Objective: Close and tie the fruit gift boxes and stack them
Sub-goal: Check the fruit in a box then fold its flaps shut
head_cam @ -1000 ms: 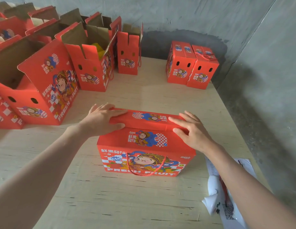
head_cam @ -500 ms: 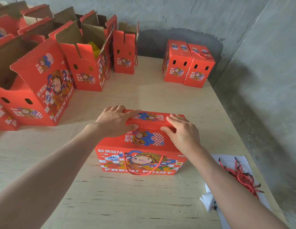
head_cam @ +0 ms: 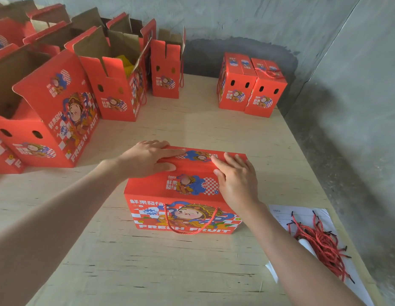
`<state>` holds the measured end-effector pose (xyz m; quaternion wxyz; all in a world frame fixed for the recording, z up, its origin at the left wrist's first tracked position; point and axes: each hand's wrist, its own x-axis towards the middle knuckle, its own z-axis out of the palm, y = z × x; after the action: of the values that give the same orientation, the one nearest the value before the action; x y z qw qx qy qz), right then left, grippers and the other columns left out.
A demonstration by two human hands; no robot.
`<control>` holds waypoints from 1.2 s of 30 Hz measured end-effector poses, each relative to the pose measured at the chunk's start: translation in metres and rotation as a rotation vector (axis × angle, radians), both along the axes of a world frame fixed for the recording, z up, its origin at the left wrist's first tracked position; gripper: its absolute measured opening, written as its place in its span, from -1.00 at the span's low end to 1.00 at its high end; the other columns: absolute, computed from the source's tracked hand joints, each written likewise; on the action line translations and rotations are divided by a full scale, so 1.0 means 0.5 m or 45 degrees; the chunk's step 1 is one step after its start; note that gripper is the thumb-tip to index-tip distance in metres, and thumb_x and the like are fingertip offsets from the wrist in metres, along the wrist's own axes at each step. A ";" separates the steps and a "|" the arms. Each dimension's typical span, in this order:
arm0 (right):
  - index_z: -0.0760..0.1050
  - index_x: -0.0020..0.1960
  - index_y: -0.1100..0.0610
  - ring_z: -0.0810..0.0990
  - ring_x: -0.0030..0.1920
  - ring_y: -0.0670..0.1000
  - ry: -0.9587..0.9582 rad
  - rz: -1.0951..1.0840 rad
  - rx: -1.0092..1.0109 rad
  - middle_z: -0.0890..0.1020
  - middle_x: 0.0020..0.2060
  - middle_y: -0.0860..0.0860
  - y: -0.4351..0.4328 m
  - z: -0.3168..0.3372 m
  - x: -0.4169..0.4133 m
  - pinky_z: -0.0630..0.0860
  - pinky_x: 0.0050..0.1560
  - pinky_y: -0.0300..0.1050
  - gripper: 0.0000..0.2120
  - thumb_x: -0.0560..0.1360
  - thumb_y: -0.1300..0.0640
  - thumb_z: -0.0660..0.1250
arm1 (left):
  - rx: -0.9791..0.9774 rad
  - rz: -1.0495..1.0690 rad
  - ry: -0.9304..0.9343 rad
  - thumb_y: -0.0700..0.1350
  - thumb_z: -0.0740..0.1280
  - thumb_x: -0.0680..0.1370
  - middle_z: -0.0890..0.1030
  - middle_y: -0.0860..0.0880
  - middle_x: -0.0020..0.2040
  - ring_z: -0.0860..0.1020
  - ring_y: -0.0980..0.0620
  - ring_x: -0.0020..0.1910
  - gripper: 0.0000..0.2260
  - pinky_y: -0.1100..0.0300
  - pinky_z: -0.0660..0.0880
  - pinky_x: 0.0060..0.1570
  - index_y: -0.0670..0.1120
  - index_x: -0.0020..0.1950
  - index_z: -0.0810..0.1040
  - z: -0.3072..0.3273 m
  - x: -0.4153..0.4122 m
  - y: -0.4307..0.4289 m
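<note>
A red fruit gift box [head_cam: 183,195] stands on the wooden table [head_cam: 148,261] in front of me, its top flaps folded down. A red cord handle [head_cam: 190,226] hangs on its front face. My left hand [head_cam: 148,159] rests flat on the left part of the lid, fingers straight. My right hand [head_cam: 235,180] presses flat on the right part of the lid. Two closed boxes [head_cam: 251,85] stand side by side at the back right corner; the right one has a red cord on top.
Several open red boxes [head_cam: 112,85] with raised flaps fill the back left. A bundle of red cords [head_cam: 320,241] lies on white paper [head_cam: 280,215] at the right table edge. Grey walls close the back and right.
Both hands slid inward along the lid, the right one moving from the right end toward the middle. The view shifted, bringing the red cords on the paper into sight.
</note>
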<state>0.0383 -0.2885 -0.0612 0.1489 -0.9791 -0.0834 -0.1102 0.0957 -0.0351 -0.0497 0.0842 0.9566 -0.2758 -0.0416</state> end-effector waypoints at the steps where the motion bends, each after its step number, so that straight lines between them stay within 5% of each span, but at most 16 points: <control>1: 0.39 0.41 -0.06 0.31 0.44 0.17 0.003 -0.003 -0.009 0.42 0.40 0.10 0.000 0.000 -0.001 0.04 0.45 0.01 -0.62 0.60 0.10 0.23 | -0.025 -0.022 0.057 0.23 0.10 0.55 0.37 -0.02 0.39 0.34 -0.04 0.35 -0.52 0.10 0.19 0.32 0.27 0.48 0.14 0.002 0.004 0.011; 5: 0.37 0.42 -0.08 0.28 0.45 0.18 0.031 -0.024 -0.040 0.40 0.41 0.09 0.001 0.000 0.000 0.02 0.45 0.00 -0.62 0.62 0.08 0.19 | 0.011 0.054 0.133 0.37 -0.03 0.44 0.15 0.06 0.53 0.12 -0.03 0.49 -0.46 -0.04 0.07 0.43 0.41 0.41 -0.05 -0.013 -0.001 0.031; 7: 0.37 0.42 -0.07 0.27 0.45 0.20 0.038 -0.029 -0.032 0.40 0.41 0.10 0.005 0.001 0.000 0.01 0.45 0.02 -0.63 0.62 0.06 0.17 | -0.029 0.136 0.180 0.39 -0.01 0.42 0.09 0.03 0.54 0.07 -0.07 0.50 -0.44 -0.06 0.09 0.44 0.42 0.43 0.01 -0.021 -0.003 0.032; 13: 0.28 0.48 -0.04 0.21 0.49 0.14 0.044 0.042 -0.084 0.31 0.47 0.00 0.006 -0.005 -0.008 -0.07 0.47 0.11 -0.58 0.62 0.08 0.14 | -0.136 0.129 0.181 0.54 -0.25 0.35 0.21 -0.02 0.49 0.13 -0.06 0.47 -0.24 -0.01 0.10 0.43 0.27 0.48 0.09 -0.015 -0.005 0.026; 17: 0.24 0.49 -0.05 0.18 0.50 0.09 0.065 0.084 -0.073 0.30 0.48 -0.03 -0.008 -0.007 -0.004 -0.06 0.48 0.07 -0.55 0.62 0.17 0.14 | -0.163 0.156 0.189 0.32 -0.05 0.50 0.19 -0.01 0.50 0.07 -0.04 0.49 -0.43 -0.01 0.05 0.45 0.23 0.50 0.08 -0.016 -0.011 0.022; 22: 0.22 0.50 -0.04 0.15 0.52 0.05 0.084 0.119 -0.065 0.27 0.49 -0.05 -0.010 -0.009 -0.008 -0.11 0.49 0.04 -0.55 0.63 0.18 0.10 | -0.029 0.230 0.220 0.31 -0.16 0.46 0.07 0.10 0.53 -0.12 0.04 0.53 -0.44 -0.08 -0.21 0.47 0.32 0.48 0.00 -0.018 -0.020 0.009; 28: 0.53 0.17 0.33 0.53 0.26 0.16 -0.176 0.040 0.431 0.55 0.25 0.17 -0.061 0.001 -0.028 0.38 0.30 -0.04 -0.71 0.46 0.46 0.28 | 0.003 0.238 0.234 0.29 -0.11 0.53 0.01 0.14 0.54 -0.21 0.06 0.53 -0.51 -0.11 -0.31 0.43 0.36 0.47 -0.06 -0.018 -0.018 0.001; 31: 0.52 0.22 0.32 0.40 0.38 0.21 -0.199 0.020 0.299 0.50 0.30 0.19 -0.068 -0.020 -0.049 0.25 0.41 0.13 -0.70 0.49 0.41 0.28 | 0.117 0.252 0.232 0.26 -0.14 0.57 -0.08 0.11 0.56 -0.25 0.02 0.53 -0.52 -0.15 -0.34 0.41 0.31 0.49 -0.13 -0.013 -0.017 -0.003; 34: 0.49 0.26 0.29 0.33 0.43 0.19 -0.173 0.011 0.250 0.44 0.36 0.18 -0.064 -0.027 -0.051 0.10 0.46 0.11 -0.70 0.54 0.33 0.27 | 0.316 0.250 0.063 0.14 -0.15 0.64 -0.17 0.02 0.57 -0.23 -0.02 0.53 -0.50 -0.18 -0.30 0.41 0.09 0.55 -0.21 -0.004 -0.033 -0.046; 36: 0.43 0.34 0.25 0.27 0.47 0.15 -0.135 0.024 0.251 0.37 0.42 0.15 -0.067 -0.027 -0.053 0.03 0.48 0.04 -0.66 0.57 0.25 0.26 | 0.216 0.153 -0.046 0.14 -0.15 0.65 -0.19 -0.02 0.57 -0.22 -0.03 0.53 -0.47 -0.11 -0.26 0.45 -0.01 0.56 -0.20 -0.013 -0.077 -0.114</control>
<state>0.0118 -0.3223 -0.0749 0.2409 -0.9517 -0.0893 -0.1680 0.0571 -0.0919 -0.0560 0.0003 0.9757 -0.2148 -0.0426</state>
